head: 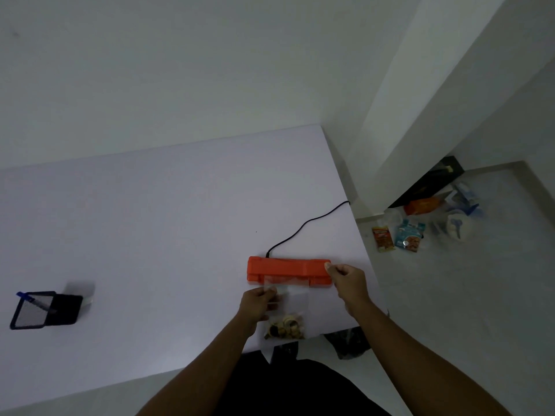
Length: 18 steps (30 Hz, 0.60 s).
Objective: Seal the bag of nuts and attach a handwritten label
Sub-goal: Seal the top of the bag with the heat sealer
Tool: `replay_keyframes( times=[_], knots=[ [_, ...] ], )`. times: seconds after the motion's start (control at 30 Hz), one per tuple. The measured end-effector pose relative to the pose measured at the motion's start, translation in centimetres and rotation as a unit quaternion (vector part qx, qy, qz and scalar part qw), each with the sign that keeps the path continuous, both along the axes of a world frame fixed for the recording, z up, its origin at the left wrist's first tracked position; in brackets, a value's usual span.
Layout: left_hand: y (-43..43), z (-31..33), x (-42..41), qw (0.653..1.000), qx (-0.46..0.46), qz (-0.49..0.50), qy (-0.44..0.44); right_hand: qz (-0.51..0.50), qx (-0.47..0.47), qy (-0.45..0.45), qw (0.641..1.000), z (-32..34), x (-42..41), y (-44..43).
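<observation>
Two hands work over a wide white table, the largest thing in view. Just beyond them lies an orange heat sealer, its black cord trailing away past the right hand toward the table's far edge. The clear bag of nuts lies flat between the hands, its open mouth tucked under the sealer's near edge and the nuts gathered at the end nearest the person. The left hand is curled, thumb and fingers pinched on the bag's left upper edge. The right hand is half closed at the sealer's right end, fingertips touching it; whether it also grips the bag I cannot tell. Far off to the left of the left hand stands a black mesh holder with a blue pen in it. Judging by this, sealing is only being set up: the seal looks unmade, and no label is written or attached yet.
</observation>
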<state>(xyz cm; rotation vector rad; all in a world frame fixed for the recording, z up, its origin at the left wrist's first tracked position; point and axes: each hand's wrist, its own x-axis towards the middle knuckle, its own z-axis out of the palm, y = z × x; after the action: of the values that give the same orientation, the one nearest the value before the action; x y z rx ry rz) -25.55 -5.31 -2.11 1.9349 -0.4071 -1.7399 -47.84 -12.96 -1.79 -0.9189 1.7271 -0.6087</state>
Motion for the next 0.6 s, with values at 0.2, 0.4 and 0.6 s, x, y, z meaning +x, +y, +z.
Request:
replay_keyframes(
  times=[0.2, 0.4, 0.6],
  knots=[
    [-0.2, 0.8, -0.1, 1.000, -0.002, -0.010, -0.015, -0.004, 0.037, -0.019, 0.999, 1.9, -0.1, -0.3],
    [-0.1, 0.7, -0.1, 1.000, -0.001, -0.011, -0.016, 0.005, 0.028, -0.069, 0.997, 4.3, 0.1, -0.5],
    [0.0, 0.6, 0.1, 1.000, -0.001, -0.011, -0.014, 0.107, -0.010, -0.140, 0.984, 9.9, 2.6, -0.8]
  ],
)
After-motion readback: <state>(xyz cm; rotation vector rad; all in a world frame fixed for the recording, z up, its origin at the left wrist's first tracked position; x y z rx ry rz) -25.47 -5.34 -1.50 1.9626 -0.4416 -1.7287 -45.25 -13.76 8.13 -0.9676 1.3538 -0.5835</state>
